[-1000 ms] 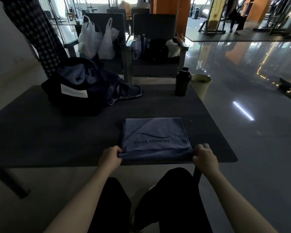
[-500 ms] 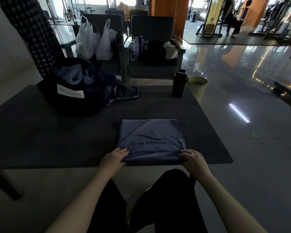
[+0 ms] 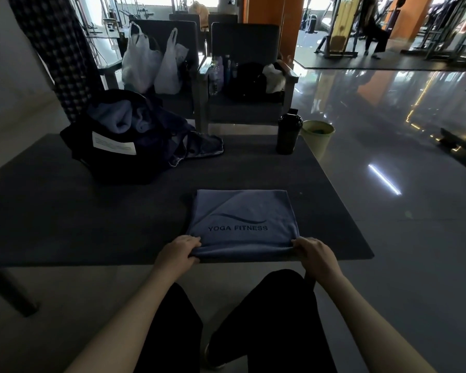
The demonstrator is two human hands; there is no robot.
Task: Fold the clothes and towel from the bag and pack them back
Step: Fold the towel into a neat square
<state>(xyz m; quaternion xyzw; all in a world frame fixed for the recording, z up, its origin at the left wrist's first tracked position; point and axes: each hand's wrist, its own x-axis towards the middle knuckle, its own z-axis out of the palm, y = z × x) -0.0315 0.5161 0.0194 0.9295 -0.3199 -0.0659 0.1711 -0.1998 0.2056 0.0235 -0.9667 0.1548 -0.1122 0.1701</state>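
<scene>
1. Dark grey table (image 3: 92, 216) in a gym lounge fills the view, with chairs (image 3: 242, 49) and a glossy floor (image 3: 401, 238) behind it
2. The folded blue towel (image 3: 242, 219), printed YOGA FITNESS, lies flat at the table's near edge, straight ahead of me, with its near hem running side to side
3. My left hand (image 3: 176, 251) pinches the near left corner, fingers curled over the hem
4. My right hand (image 3: 314, 254) grips the near right corner the same way; the two sit level, and the towel stretches away from me between them
5. The bag (image 3: 111, 162) stands at the far left, well apart from the towel and nearer my left hand, with unfolded clothes (image 3: 121, 119) bulging out of it
6. I judge the next move is either folding the near hem away from me or carrying the towel forward and left to the bag
</scene>
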